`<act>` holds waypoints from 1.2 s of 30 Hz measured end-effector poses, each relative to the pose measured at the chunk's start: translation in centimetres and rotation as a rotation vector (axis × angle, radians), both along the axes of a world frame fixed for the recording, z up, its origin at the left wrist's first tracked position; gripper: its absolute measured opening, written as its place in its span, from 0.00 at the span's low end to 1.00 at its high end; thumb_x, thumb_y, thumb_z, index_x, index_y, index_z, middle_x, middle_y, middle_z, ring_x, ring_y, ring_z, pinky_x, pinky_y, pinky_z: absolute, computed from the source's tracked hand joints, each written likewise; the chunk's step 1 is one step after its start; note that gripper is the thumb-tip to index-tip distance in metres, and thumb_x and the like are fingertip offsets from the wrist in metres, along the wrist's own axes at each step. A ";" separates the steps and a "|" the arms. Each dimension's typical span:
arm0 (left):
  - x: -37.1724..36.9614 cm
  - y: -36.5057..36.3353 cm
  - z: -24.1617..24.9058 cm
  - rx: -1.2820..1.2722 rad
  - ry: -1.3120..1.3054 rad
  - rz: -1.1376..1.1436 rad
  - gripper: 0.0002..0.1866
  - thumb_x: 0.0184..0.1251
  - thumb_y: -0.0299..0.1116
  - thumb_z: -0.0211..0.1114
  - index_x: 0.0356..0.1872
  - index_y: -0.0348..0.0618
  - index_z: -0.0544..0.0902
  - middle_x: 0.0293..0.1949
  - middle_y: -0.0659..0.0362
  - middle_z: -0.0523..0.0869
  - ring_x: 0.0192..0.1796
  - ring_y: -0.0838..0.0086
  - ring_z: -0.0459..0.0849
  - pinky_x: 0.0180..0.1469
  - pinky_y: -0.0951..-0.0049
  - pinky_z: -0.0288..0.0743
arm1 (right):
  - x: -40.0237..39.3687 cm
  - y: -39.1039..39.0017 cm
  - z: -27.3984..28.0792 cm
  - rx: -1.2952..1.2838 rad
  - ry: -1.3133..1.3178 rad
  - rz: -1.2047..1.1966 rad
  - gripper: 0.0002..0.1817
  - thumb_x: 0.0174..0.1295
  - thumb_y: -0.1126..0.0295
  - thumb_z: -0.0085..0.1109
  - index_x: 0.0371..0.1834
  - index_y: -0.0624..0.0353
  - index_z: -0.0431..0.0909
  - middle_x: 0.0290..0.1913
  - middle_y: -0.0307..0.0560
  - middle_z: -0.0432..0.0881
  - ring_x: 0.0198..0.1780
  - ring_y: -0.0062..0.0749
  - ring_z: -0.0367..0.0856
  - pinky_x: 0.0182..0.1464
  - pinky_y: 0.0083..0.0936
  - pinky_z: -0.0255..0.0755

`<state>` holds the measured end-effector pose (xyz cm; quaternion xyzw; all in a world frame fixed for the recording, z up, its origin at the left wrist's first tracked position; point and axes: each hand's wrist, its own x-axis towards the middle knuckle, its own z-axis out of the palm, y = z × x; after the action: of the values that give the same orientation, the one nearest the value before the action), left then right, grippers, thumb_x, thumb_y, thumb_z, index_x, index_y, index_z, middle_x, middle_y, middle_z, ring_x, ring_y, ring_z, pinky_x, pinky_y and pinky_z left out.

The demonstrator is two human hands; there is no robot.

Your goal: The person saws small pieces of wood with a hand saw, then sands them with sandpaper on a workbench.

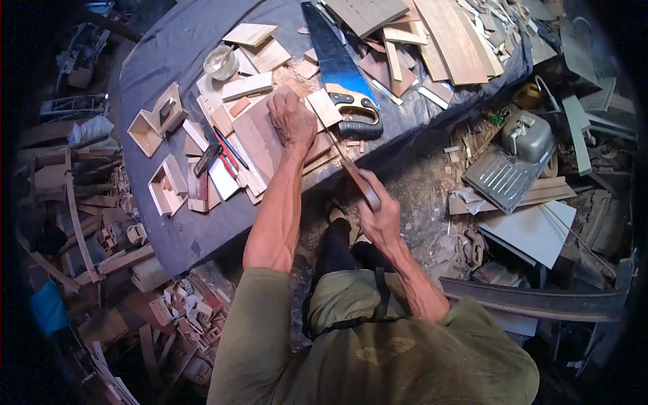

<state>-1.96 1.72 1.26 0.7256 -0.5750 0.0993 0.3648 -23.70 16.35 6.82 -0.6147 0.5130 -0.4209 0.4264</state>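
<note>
My left hand (291, 120) is closed and presses down on a wooden board (256, 135) near the table's front edge; a small pale wood piece (324, 108) lies just right of it. In my right hand (379, 212) is the wooden handle of a thin saw (359, 181), its narrow blade reaching up to the edge of the pale piece. Right beside this piece lies a larger handsaw (341, 67) with a blue blade and black grip. What my left fingers press against is partly hidden beneath them.
On the dark-covered table (158, 67) are small wooden boxes (158, 120), a jar (221, 63), a hammer (208, 159), red and blue pliers (230, 152) and stacked boards (459, 40). A metal sink (516, 155) and wood scraps (192, 310) lie on the floor.
</note>
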 end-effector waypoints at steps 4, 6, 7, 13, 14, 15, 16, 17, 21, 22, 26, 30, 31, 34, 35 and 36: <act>0.3 0.1 -0.4 0.014 0.006 -0.039 0.04 0.59 0.26 0.62 0.34 0.37 0.80 0.39 0.44 0.78 0.49 0.47 0.74 0.55 0.49 0.68 | 0.7 -0.9 0.5 0.108 0.100 -0.015 0.29 0.60 0.78 0.57 0.67 0.49 0.75 0.23 0.58 0.79 0.22 0.40 0.85 0.29 0.34 0.75; 0.0 0.5 -0.3 0.008 -0.020 -0.001 0.04 0.57 0.25 0.61 0.33 0.36 0.79 0.38 0.44 0.78 0.48 0.48 0.74 0.54 0.51 0.68 | 1.4 -1.7 0.2 0.100 0.024 0.001 0.29 0.59 0.77 0.57 0.67 0.49 0.75 0.22 0.58 0.78 0.21 0.40 0.84 0.28 0.34 0.75; -0.2 0.2 -0.1 -0.002 -0.034 0.014 0.04 0.56 0.24 0.60 0.32 0.36 0.79 0.38 0.45 0.77 0.47 0.48 0.74 0.53 0.51 0.69 | 1.7 -2.2 0.3 0.089 -0.015 0.006 0.29 0.59 0.77 0.57 0.67 0.49 0.76 0.22 0.57 0.78 0.21 0.40 0.83 0.27 0.35 0.74; 0.3 0.2 -0.5 -0.014 0.004 -0.047 0.04 0.59 0.25 0.61 0.33 0.36 0.80 0.38 0.44 0.78 0.48 0.46 0.75 0.54 0.50 0.68 | 1.5 -2.1 0.8 0.043 0.080 0.014 0.29 0.60 0.75 0.58 0.68 0.50 0.73 0.25 0.64 0.78 0.25 0.55 0.84 0.30 0.39 0.75; 0.3 0.2 -0.4 -0.009 0.005 -0.034 0.04 0.59 0.25 0.61 0.33 0.36 0.80 0.38 0.44 0.78 0.48 0.46 0.75 0.54 0.50 0.68 | 2.4 -3.1 1.1 0.048 0.079 0.029 0.30 0.60 0.75 0.59 0.69 0.49 0.73 0.26 0.64 0.79 0.26 0.57 0.84 0.31 0.39 0.75; 0.3 -0.1 -0.2 -0.010 0.004 -0.020 0.04 0.59 0.25 0.61 0.33 0.36 0.80 0.39 0.44 0.78 0.49 0.46 0.75 0.54 0.50 0.68 | 2.9 -3.9 1.4 0.048 0.076 0.046 0.30 0.60 0.75 0.59 0.70 0.49 0.72 0.26 0.65 0.79 0.27 0.60 0.84 0.31 0.40 0.76; 0.0 0.2 -0.2 0.001 0.008 -0.011 0.04 0.59 0.25 0.62 0.33 0.36 0.80 0.39 0.44 0.78 0.49 0.46 0.75 0.54 0.49 0.68 | 2.8 -3.9 1.7 0.067 0.023 0.072 0.30 0.61 0.74 0.60 0.70 0.49 0.71 0.28 0.66 0.80 0.30 0.65 0.83 0.33 0.42 0.76; -0.4 0.3 -0.1 0.010 0.023 -0.008 0.05 0.59 0.25 0.62 0.34 0.36 0.80 0.39 0.44 0.78 0.49 0.46 0.74 0.54 0.49 0.68 | 2.3 -3.5 1.9 0.058 0.025 0.062 0.30 0.61 0.75 0.60 0.69 0.49 0.72 0.28 0.66 0.80 0.30 0.64 0.84 0.33 0.42 0.76; -0.3 0.1 0.4 0.016 0.013 0.026 0.04 0.59 0.26 0.62 0.33 0.36 0.79 0.39 0.45 0.78 0.49 0.48 0.75 0.53 0.51 0.70 | 1.0 -0.8 1.9 0.060 0.060 0.036 0.29 0.61 0.75 0.58 0.68 0.48 0.73 0.28 0.65 0.81 0.29 0.60 0.85 0.32 0.41 0.76; -0.3 0.4 0.1 0.023 -0.002 0.028 0.04 0.58 0.26 0.62 0.32 0.37 0.79 0.39 0.46 0.78 0.49 0.49 0.75 0.52 0.52 0.71 | 1.2 -0.7 1.9 0.098 0.094 0.019 0.29 0.60 0.75 0.58 0.69 0.48 0.73 0.28 0.65 0.81 0.28 0.58 0.85 0.32 0.40 0.76; 0.0 0.5 -0.3 0.017 -0.013 0.009 0.04 0.59 0.27 0.62 0.33 0.38 0.80 0.40 0.47 0.78 0.50 0.50 0.75 0.52 0.52 0.71 | 1.4 -1.5 0.9 0.104 0.074 -0.002 0.29 0.60 0.75 0.58 0.69 0.48 0.73 0.26 0.62 0.81 0.26 0.50 0.86 0.31 0.39 0.76; 0.0 0.4 -0.1 0.002 -0.010 0.024 0.06 0.59 0.29 0.62 0.35 0.39 0.80 0.41 0.48 0.78 0.50 0.50 0.75 0.52 0.51 0.71 | 0.8 -1.6 1.7 0.131 0.062 0.035 0.29 0.61 0.74 0.58 0.69 0.48 0.73 0.26 0.60 0.81 0.26 0.48 0.85 0.31 0.38 0.77; 0.0 0.6 0.1 0.008 -0.001 0.028 0.06 0.59 0.30 0.62 0.35 0.39 0.80 0.41 0.49 0.78 0.51 0.51 0.75 0.52 0.51 0.71 | 0.7 -1.6 1.6 0.098 0.056 0.039 0.29 0.61 0.74 0.58 0.70 0.48 0.73 0.26 0.59 0.81 0.25 0.46 0.85 0.31 0.37 0.77; -0.6 1.2 0.7 0.051 -0.033 0.087 0.07 0.59 0.31 0.61 0.37 0.40 0.80 0.43 0.49 0.78 0.52 0.51 0.75 0.53 0.50 0.69 | 0.4 -1.4 0.9 0.082 0.030 0.050 0.30 0.63 0.75 0.57 0.71 0.47 0.72 0.27 0.57 0.83 0.25 0.42 0.85 0.31 0.35 0.77; -0.7 1.2 1.0 0.088 -0.059 0.094 0.08 0.60 0.31 0.61 0.38 0.40 0.80 0.44 0.50 0.78 0.52 0.51 0.75 0.53 0.50 0.68 | 0.4 -1.2 0.8 0.126 0.010 0.058 0.30 0.63 0.75 0.57 0.71 0.46 0.72 0.27 0.56 0.83 0.25 0.41 0.85 0.31 0.34 0.77; -0.7 1.3 1.0 0.126 -0.085 0.103 0.09 0.60 0.32 0.61 0.38 0.40 0.80 0.44 0.50 0.79 0.52 0.51 0.75 0.53 0.49 0.67 | 0.4 -1.1 0.7 0.171 -0.010 0.068 0.30 0.63 0.75 0.57 0.72 0.46 0.72 0.27 0.55 0.84 0.25 0.40 0.85 0.31 0.34 0.77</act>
<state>-2.65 2.99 2.31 0.7708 -0.5571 0.1121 0.2881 -23.35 15.29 7.47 -0.5911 0.5239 -0.3637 0.4938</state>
